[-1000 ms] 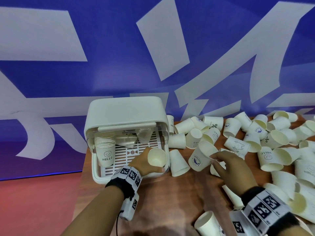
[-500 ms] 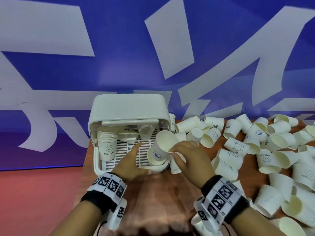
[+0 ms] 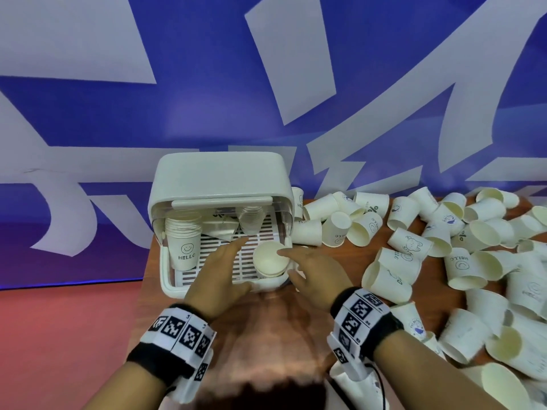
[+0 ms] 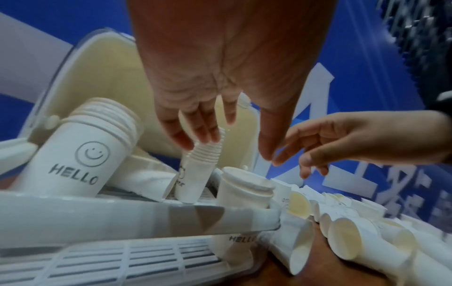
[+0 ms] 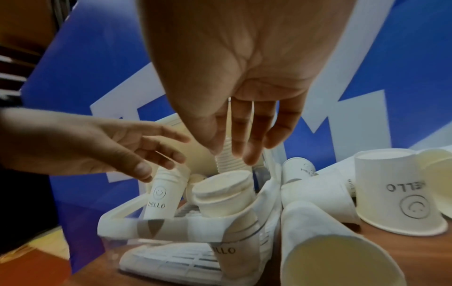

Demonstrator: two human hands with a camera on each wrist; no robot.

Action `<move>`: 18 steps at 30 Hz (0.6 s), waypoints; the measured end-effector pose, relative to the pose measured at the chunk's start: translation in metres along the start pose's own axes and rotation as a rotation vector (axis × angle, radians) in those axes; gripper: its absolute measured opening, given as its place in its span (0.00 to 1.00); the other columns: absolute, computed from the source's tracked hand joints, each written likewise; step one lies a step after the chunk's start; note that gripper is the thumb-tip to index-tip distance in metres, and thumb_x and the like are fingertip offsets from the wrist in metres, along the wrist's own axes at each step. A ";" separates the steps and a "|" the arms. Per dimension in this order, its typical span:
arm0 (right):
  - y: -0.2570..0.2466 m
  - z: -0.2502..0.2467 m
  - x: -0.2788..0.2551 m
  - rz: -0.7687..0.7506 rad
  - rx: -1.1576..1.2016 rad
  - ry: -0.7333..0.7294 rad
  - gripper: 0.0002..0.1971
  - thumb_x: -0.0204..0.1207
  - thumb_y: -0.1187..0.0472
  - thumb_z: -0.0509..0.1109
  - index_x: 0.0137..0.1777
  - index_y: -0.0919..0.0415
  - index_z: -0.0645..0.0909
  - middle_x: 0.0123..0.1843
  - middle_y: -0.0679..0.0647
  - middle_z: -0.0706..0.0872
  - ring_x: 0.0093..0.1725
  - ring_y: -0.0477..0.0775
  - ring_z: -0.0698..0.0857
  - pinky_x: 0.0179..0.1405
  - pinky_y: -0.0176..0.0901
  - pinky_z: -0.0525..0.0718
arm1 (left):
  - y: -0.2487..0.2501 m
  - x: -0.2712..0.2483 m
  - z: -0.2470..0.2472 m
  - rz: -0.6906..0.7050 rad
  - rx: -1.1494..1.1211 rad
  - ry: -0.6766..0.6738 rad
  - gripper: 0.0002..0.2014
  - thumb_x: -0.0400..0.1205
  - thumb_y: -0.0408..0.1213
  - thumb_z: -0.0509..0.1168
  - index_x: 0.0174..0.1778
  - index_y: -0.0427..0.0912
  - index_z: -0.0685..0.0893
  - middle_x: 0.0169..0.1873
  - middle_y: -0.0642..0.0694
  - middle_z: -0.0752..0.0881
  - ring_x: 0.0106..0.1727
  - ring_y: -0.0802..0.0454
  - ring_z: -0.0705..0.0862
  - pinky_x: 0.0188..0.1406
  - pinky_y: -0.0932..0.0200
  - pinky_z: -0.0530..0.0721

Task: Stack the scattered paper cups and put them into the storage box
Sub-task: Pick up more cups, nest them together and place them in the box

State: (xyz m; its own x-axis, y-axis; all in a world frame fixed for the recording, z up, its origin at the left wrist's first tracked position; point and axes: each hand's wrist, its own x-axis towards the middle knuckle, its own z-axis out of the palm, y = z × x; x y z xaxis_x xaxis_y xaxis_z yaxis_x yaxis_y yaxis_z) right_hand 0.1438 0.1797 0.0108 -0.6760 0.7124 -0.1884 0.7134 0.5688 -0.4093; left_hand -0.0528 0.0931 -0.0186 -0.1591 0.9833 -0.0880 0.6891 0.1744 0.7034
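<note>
The white storage box (image 3: 165, 270) stands at the table's left end with its lid raised. Inside are a tall stack of "HELLO" cups (image 3: 183, 247) at the left, a second stack (image 3: 251, 221) at the back and a short stack of cups (image 3: 270, 260) upright in the front right corner. My left hand (image 3: 236, 261) hovers over the box floor with straight fingers and holds nothing. Just right of the short stack (image 5: 225, 193), my right hand (image 3: 296, 261) is relaxed and empty. The wrist views show both sets of fingers (image 4: 195, 133) above the cups, apart from them.
Many loose paper cups (image 3: 444, 247) lie scattered over the right half of the brown table (image 3: 266, 335), some close against the box's right wall. A blue and white backdrop rises behind. The table's left edge runs beside the box, over a red floor.
My right hand brought a cup leftward and nested it into the one my left hand held. The short stack now stands in the box and both hands have let go.
</note>
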 end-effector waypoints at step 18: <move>0.185 -0.058 -0.094 0.731 0.130 0.184 0.11 0.76 0.56 0.63 0.56 0.53 0.80 0.55 0.52 0.86 0.54 0.55 0.83 0.51 0.46 0.81 | 0.163 0.068 0.131 0.227 0.180 -0.366 0.19 0.78 0.43 0.67 0.64 0.45 0.75 0.62 0.46 0.79 0.65 0.47 0.75 0.62 0.55 0.73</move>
State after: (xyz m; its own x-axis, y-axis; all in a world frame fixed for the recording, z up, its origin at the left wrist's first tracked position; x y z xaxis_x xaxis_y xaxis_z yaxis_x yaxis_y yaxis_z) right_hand 0.3500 0.2421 0.0040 0.0096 0.9522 -0.3052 0.9323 -0.1189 -0.3417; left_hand 0.1411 0.1948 -0.0021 0.2473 0.9455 -0.2116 0.7944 -0.0729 0.6030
